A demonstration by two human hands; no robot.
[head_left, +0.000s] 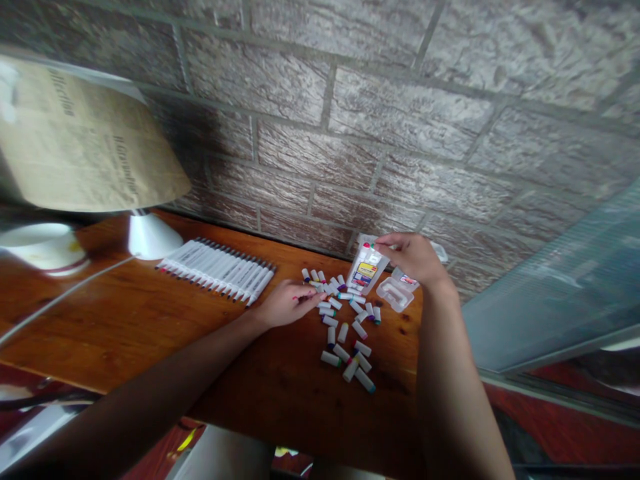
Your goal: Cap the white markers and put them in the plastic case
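Note:
My left hand rests low over the table, its thumb and fingertips drawn together on a small white marker cap with an orange end. Around it lie many loose white caps with coloured ends. My right hand is at the top of a clear plastic case standing upright by the wall. Its fingers pinch at the green end of a marker in the case opening, beside a red end. The case's clear lid lies to the right. A row of uncapped white markers lies left of my left hand.
A lamp with a printed paper shade and white base stands at the left, its cord crossing the wooden table. A white bowl sits beside it. A brick wall borders the back; a bluish panel stands right.

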